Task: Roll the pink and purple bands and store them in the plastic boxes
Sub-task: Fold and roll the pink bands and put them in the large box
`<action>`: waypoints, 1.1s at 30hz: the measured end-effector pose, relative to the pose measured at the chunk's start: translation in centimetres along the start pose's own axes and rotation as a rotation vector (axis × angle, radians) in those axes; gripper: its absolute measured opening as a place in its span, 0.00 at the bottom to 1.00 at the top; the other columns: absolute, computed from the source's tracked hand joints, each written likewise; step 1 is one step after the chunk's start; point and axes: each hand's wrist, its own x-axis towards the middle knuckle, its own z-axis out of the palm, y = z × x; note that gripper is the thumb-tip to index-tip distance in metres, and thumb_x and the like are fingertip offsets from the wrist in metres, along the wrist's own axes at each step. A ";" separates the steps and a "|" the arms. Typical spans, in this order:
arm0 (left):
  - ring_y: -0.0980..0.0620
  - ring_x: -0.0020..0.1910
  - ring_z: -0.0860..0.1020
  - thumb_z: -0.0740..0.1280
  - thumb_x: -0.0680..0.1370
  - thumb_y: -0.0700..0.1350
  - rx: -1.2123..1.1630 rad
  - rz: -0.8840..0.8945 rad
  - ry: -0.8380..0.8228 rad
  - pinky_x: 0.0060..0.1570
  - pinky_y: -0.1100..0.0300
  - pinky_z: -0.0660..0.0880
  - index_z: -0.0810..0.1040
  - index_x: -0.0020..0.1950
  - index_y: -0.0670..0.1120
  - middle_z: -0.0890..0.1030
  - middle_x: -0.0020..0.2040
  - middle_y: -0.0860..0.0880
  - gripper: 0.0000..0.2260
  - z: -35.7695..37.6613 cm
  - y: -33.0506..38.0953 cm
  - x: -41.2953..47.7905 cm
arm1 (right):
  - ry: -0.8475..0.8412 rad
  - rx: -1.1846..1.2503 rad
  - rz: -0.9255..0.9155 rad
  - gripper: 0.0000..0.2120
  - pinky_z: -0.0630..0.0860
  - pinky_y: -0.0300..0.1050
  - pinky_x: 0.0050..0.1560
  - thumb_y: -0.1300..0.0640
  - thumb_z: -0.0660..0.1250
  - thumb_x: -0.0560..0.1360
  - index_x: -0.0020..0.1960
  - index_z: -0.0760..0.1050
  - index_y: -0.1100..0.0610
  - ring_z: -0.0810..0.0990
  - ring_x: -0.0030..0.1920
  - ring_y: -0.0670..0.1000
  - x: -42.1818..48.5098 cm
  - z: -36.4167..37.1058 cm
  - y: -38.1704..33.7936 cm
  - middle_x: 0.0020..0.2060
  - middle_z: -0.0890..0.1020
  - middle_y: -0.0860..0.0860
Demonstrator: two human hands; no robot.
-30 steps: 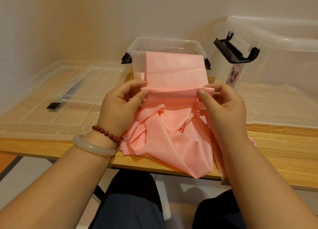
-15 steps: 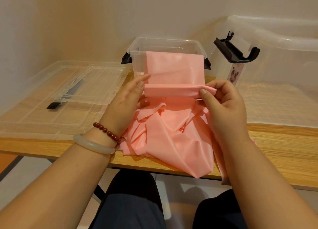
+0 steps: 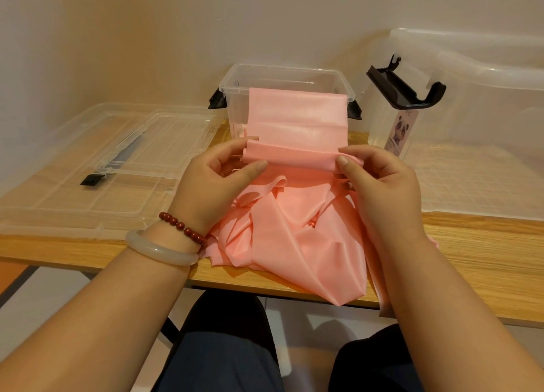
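Pinching the pink band (image 3: pixel 295 120) between left hand (image 3: pixel 215 182) and right hand (image 3: pixel 379 181) — its end overhangs 1 clear box (image 3: pixel 235 117).

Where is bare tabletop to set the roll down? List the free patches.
Free: the table front right, bare wood between the pink band and the large box. Also a thin strip along the front edge, before the flat lids. Crowded: the middle, where the left hand and right hand grip the band before the small box.
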 end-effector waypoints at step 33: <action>0.61 0.39 0.82 0.68 0.78 0.41 0.100 -0.021 0.131 0.38 0.71 0.76 0.81 0.49 0.51 0.83 0.42 0.54 0.05 0.2 0.0 -0.1 | -0.062 -0.090 -0.051 0.07 0.81 0.47 0.50 0.57 0.73 0.74 0.48 0.79 0.47 0.82 0.44 0.47 -0.1 -0.1 -0.2 0.46 0.82 0.48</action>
